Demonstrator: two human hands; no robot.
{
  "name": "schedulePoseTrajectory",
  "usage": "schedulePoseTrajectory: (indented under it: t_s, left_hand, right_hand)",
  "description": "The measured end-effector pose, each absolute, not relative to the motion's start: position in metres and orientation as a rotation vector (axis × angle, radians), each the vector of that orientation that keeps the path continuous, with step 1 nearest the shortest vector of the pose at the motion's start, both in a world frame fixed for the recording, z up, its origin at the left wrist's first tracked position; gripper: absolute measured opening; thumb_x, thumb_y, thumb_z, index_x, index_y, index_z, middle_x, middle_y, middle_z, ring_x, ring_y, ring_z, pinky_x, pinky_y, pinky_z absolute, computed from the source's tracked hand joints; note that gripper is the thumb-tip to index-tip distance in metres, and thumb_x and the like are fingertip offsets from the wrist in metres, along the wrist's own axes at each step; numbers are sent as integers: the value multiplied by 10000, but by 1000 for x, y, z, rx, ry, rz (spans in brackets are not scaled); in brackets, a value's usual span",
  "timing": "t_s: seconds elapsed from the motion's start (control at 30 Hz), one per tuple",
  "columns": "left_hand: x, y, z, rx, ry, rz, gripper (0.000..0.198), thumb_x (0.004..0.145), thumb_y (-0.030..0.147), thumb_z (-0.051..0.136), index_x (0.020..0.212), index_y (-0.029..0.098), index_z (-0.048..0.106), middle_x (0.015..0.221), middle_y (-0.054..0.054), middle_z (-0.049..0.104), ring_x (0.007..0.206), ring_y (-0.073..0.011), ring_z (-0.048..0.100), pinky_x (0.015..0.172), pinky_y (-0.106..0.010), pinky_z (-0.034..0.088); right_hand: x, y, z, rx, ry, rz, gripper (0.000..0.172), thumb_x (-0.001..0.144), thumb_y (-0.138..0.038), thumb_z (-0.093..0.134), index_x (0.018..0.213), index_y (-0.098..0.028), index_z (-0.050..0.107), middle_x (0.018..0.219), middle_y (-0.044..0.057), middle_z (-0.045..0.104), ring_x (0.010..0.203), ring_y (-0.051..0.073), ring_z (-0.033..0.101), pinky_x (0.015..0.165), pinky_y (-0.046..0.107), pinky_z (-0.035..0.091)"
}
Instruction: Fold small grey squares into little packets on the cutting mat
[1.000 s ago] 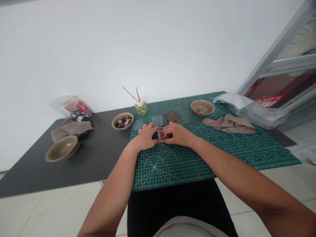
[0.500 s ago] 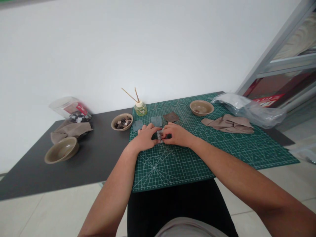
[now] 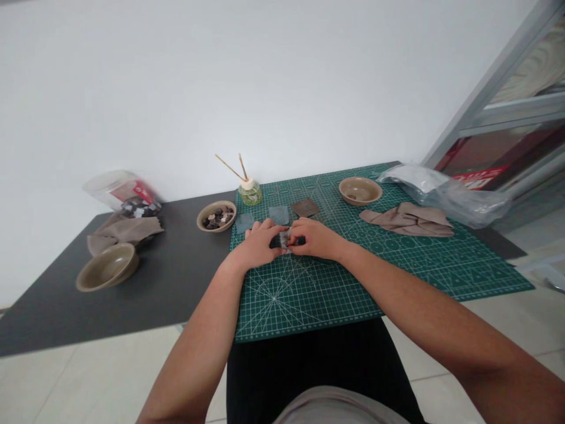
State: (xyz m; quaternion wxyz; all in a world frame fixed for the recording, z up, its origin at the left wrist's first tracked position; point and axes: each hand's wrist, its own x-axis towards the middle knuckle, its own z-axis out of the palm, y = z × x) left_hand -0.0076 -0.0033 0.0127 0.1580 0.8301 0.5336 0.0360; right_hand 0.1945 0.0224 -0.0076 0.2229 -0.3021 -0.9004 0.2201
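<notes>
Over the green cutting mat [image 3: 273,300], my left hand [image 3: 258,244] holds a small grey square sheet [image 3: 285,239] by its edges, thumb and forefinger apart. My right hand [image 3: 315,237] is closed in a pinch right on that sheet; what is between its fingertips is mostly hidden. Just beyond the hands lie a blue-grey square sheet [image 3: 279,214], a second one [image 3: 244,222] to the left, and a brown square sheet [image 3: 304,207] to the right.
A bowl of small dark and pale pieces [image 3: 216,217] stands left of the reed diffuser [image 3: 250,192]. Another bowl [image 3: 360,191], a brown cloth [image 3: 408,220] and a plastic bag [image 3: 445,191] lie right. Far left are a bowl [image 3: 108,268], a cloth [image 3: 126,231] and a clear container [image 3: 117,188].
Both hands stay at the grey sheet, with only slight finger movement of the right hand. The whole view has shifted slightly.
</notes>
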Motion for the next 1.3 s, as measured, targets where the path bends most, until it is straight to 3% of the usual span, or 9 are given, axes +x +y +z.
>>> schedulePoseTrajectory:
  t_s: [0.27, 0.53, 0.8, 1.07, 1.3]
  left_hand:
    - [-7, -4, 14, 2377, 1537, 96, 543, 818, 398, 601, 1350, 321, 523, 1204, -93, 530, 1106, -334, 470, 903, -494, 403]
    - [-5, -5, 15, 2368, 1542, 85, 551, 816, 394, 608, 1354, 314, 519, 1207, -95, 524, 1127, -348, 469, 907, -503, 405]
    - [-4, -5, 16, 2361, 1559, 64, 562, 816, 403, 595, 1363, 301, 511, 1229, -103, 520, 1132, -343, 459, 908, -512, 403]
    - [-4, -6, 17, 2348, 1559, 44, 564, 823, 399, 581, 1374, 313, 496, 1251, -100, 512, 1153, -337, 450, 937, -515, 393]
    - [-6, -5, 14, 2357, 1534, 103, 550, 816, 389, 590, 1355, 305, 517, 1220, -106, 526, 1125, -345, 459, 914, -531, 397]
  right_hand:
    - [202, 22, -8, -861, -2460, 612, 111, 706, -135, 745, 691, -183, 645, 765, 4, 596, 808, 174, 543, 757, 295, 417]
    - [194, 30, -14, -902, -2482, 499, 49, 828, -230, 709, 808, -186, 719, 846, 36, 658, 872, 193, 555, 817, 327, 415]
    - [203, 27, -14, -990, -2421, 438, 125, 737, -194, 745, 677, -186, 636, 762, 14, 588, 816, 184, 539, 756, 304, 416]
    - [195, 29, -16, -914, -2452, 507, 21, 828, -194, 690, 808, -187, 686, 878, 34, 677, 871, 185, 553, 841, 333, 409]
    - [201, 23, -10, -931, -2447, 452, 93, 745, -170, 722, 690, -190, 650, 774, 19, 619, 820, 190, 524, 787, 322, 414]
